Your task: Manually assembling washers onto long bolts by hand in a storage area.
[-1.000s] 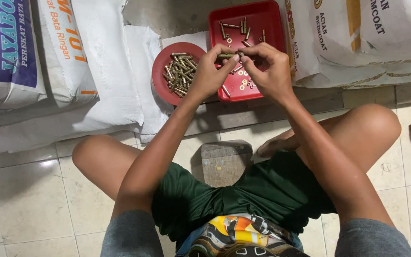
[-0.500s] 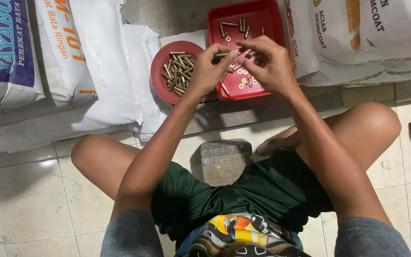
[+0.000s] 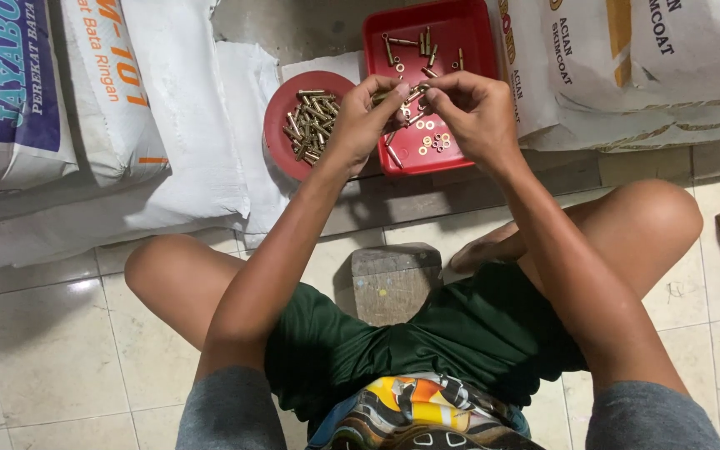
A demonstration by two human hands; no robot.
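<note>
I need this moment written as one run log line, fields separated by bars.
left hand: holds brass bolt | right hand: fingers at same bolt | below: red square tray | beside: red round dish of bolts

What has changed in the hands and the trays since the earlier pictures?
Little. Both hands, left and right, stay together over the red tray, still pinching a brass bolt; the fingers only shifted slightly. The round dish of bolts and the sacks did not move.
</note>
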